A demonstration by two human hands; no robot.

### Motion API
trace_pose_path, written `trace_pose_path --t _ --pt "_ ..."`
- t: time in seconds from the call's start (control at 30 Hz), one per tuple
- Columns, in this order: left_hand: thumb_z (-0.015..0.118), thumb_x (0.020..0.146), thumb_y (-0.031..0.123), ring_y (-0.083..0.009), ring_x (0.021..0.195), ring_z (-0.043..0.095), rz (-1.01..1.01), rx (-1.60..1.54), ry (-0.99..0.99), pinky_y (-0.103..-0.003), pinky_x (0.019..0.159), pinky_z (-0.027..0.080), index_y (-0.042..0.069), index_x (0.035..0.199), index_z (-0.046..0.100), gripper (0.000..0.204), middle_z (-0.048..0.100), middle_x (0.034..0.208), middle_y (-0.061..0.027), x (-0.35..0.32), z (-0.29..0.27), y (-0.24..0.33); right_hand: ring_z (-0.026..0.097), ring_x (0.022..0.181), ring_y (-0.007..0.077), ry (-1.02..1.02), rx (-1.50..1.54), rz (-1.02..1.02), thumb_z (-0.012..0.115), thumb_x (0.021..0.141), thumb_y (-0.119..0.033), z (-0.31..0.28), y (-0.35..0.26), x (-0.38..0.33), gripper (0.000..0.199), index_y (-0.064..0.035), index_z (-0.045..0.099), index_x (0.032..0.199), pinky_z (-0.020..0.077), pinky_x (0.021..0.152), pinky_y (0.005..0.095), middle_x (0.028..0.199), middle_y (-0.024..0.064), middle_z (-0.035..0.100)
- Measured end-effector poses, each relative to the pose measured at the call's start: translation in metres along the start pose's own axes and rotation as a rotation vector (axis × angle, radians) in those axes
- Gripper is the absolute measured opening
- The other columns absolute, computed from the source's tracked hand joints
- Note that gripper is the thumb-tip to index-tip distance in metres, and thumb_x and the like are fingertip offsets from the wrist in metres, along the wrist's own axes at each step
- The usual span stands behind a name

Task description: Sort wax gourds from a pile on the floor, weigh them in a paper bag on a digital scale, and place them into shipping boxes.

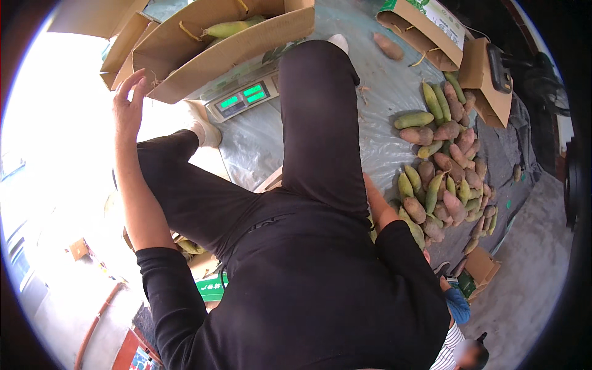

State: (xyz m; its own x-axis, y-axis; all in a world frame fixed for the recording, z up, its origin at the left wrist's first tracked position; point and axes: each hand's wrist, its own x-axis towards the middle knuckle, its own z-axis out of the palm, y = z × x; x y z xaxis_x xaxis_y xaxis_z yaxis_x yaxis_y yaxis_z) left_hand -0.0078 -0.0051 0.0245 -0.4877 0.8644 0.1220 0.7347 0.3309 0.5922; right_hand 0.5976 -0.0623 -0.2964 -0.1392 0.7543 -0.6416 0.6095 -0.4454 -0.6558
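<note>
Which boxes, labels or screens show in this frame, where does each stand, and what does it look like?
Open brown cardboard box: top centre, near the left hand, holding green fruit.
Scale display: below that box, grey panel, two green lit screens.
Green-and-white printed carton: top right, lying open.
Small brown carton: lower right, beside the fruit pile.

One weighing scale [242, 98] with two green displays sits by three open cardboard boxes [216, 52], one lone fruit [387, 46] lies apart, and a heap of fruits [444, 166], too many to count, covers the sheet.
</note>
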Motion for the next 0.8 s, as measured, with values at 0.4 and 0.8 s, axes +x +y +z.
trace_pose_path --t 0.4,0.8 --pt "0.058 0.088 0.025 -0.0203 0.100 0.058 0.047 0.105 0.039 -0.033 0.087 0.045 0.011 0.108 0.065 0.025 0.063 0.104 -0.0082 0.000 0.001 -0.001 0.059 0.060 0.0180 -0.064 -0.065 0.043 0.062 0.075 -0.013 0.003 0.019 -0.015 0.022 -0.0021 0.059 0.094 0.0473 0.057 0.0336 0.078 0.0081 0.063" --pt "0.057 0.088 0.025 -0.0209 0.099 0.058 -0.017 0.166 0.033 -0.034 0.087 0.044 0.010 0.107 0.065 0.026 0.061 0.103 -0.0091 0.000 0.006 0.014 0.059 0.061 0.0183 -0.210 -0.184 -0.009 0.061 0.076 -0.013 0.009 0.020 -0.007 0.022 -0.0024 0.059 0.094 0.0477 0.059 0.0342 0.078 0.0082 0.064"
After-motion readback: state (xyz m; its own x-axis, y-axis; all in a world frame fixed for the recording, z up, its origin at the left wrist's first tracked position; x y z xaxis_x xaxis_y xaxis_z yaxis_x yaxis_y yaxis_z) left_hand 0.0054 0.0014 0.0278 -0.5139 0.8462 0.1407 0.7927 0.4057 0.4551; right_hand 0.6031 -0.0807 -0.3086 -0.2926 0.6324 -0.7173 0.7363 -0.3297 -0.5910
